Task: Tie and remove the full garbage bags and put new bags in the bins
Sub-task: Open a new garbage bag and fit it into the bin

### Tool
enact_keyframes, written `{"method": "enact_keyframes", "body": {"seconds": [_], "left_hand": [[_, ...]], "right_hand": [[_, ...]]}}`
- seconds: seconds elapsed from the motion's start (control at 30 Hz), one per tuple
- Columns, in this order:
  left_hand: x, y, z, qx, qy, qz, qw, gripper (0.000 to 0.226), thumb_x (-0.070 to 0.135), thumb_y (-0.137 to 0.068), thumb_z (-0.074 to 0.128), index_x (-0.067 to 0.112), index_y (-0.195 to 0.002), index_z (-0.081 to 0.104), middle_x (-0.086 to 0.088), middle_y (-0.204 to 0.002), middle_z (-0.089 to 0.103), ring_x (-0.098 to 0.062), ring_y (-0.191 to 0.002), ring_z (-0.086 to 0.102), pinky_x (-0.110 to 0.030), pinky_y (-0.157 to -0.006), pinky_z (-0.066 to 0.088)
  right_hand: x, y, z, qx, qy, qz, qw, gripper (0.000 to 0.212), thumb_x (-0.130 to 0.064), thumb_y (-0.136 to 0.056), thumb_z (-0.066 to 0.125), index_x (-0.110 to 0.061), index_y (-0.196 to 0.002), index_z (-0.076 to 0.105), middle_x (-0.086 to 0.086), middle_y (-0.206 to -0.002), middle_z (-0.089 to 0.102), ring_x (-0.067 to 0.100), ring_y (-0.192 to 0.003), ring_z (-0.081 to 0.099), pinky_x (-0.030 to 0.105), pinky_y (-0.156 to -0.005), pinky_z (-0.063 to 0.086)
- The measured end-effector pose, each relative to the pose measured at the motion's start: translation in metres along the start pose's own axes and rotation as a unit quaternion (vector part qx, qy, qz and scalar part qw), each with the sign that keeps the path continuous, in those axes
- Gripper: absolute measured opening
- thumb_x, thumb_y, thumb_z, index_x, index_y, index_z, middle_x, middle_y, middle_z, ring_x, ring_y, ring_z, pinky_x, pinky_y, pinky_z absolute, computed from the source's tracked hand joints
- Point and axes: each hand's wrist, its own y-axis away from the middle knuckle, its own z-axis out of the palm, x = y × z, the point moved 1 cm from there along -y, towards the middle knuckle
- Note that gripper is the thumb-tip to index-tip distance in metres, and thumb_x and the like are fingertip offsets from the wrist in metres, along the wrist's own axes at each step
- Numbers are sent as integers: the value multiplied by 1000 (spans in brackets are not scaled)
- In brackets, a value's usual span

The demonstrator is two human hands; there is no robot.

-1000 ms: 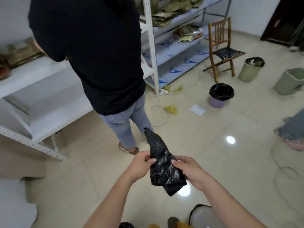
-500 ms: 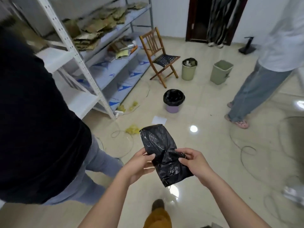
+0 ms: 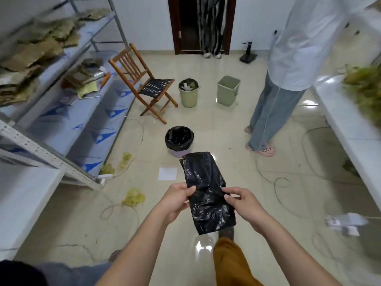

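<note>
A folded black garbage bag (image 3: 207,188) hangs in front of me, pinched on both sides. My left hand (image 3: 178,196) grips its left edge and my right hand (image 3: 240,200) grips its right edge. On the floor just beyond stands a small purple bin (image 3: 179,152) lined with a black bag. Farther back are a round green bin (image 3: 188,93) full of paper trash and a square green bin (image 3: 228,90) with no liner visible.
A wooden folding chair (image 3: 144,83) stands left of the green bins. Metal shelving (image 3: 51,100) with cardboard lines the left side, a white counter (image 3: 350,131) the right. A person in jeans (image 3: 272,108) stands right of the bins. Cables, paper (image 3: 167,173) and yellow scraps litter the floor.
My view has swung right, away from the person in black, toward the bins and doorway. Both hands still hold the bag, which now lies flatter and more spread between them.
</note>
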Motion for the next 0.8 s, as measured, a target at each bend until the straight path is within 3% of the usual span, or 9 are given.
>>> {"method": "enact_keyframes", "body": {"seconds": [0.1,0.2,0.3,0.37,0.5,0.6,0.7,0.8], "left_hand": [[34,-53,7,15,20,4,1000,17,12,-95,58,3,-105,69,-4,-92,74,-8,-73,69,-18,-58,51],[74,-107,19,37,20,-4,999,13,12,-95,59,7,-99,71,-3,-90,75,-9,-73,68,-21,-63,50],[116,-155,34,66,36,-18,997,11,11,-94,60,11,-94,71,0,-84,75,-10,-70,67,-23,-66,48],[149,-183,41,64,36,-6,997,12,12,-94,61,11,-98,71,0,-85,76,-9,-71,68,-22,-66,48],[208,-230,48,30,47,0,998,17,15,-97,56,13,-105,71,0,-94,76,-10,-77,69,-22,-66,52],[241,-268,40,-17,45,-6,999,21,16,-98,53,12,-107,71,-5,-100,74,-14,-83,69,-27,-71,53],[274,-313,28,-57,16,-15,998,23,15,-99,51,11,-111,71,-8,-107,73,-18,-91,70,-29,-74,54],[307,-362,14,-78,-2,-20,997,24,13,-98,51,8,-112,70,-13,-111,71,-28,-103,67,-39,-88,53]], "right_hand": [[-28,-54,-11,-2,-4,0,1000,28,-12,-96,58,-25,-121,61,3,-96,72,10,-75,72,15,-58,52],[-64,-112,-32,-6,37,-28,999,32,-15,-95,60,-27,-125,59,2,-112,65,12,-91,67,26,-75,59],[-101,-163,-62,14,97,-61,993,36,-23,-92,65,-31,-126,58,-8,-125,50,10,-108,54,29,-93,49],[-130,-194,-80,10,113,-79,990,38,-26,-90,68,-33,-126,58,-10,-126,47,10,-112,50,29,-96,46],[-181,-254,-89,-34,117,-92,988,44,-23,-85,74,-30,-126,61,-7,-121,58,8,-106,56,29,-95,49],[-204,-301,-80,-41,113,-97,988,48,-19,-83,77,-27,-127,61,-10,-114,61,9,-101,60,21,-87,50],[-225,-351,-75,-4,108,-103,989,41,-18,-81,77,-27,-119,63,-10,-104,65,6,-92,62,13,-74,48],[-249,-400,-74,49,110,-101,988,28,-17,-80,77,-22,-106,68,-4,-91,69,9,-80,64,10,-65,47]]}}
